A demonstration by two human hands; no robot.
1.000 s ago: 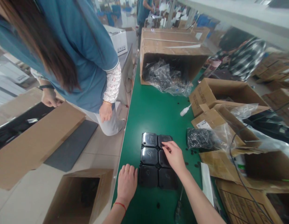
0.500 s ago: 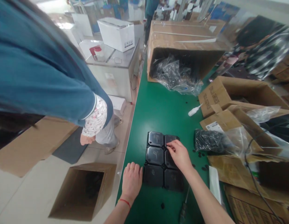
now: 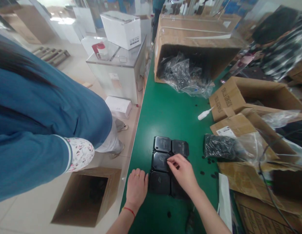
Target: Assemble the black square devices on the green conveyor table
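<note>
Several black square plastic cases (image 3: 162, 161) with rounded corners lie in two columns, edge to edge, on the green tabletop (image 3: 151, 120). My left hand (image 3: 137, 187) rests flat beside the lower left case, its fingers stretched forward and holding nothing. Over the middle row is my right hand (image 3: 181, 170), thumb and forefinger pinched near the inner edge of the middle left case. Whatever is between those fingertips is too small or hidden to make out. This hand covers much of the right column's lower cases. Small black round pieces (image 3: 209, 161) are scattered to the right.
A large carton (image 3: 197, 34) with clear plastic bags stands at the far end. More open cartons (image 3: 224, 100) line the right side, near a white squeeze bottle (image 3: 204, 114) and a bagged black bundle (image 3: 219, 146). A person in blue (image 3: 75, 113) stands left, above a floor carton (image 3: 80, 198).
My right hand has moved down and left, from the upper right case to the middle row. The left hand stays in place. The person in blue has shifted left and nearer.
</note>
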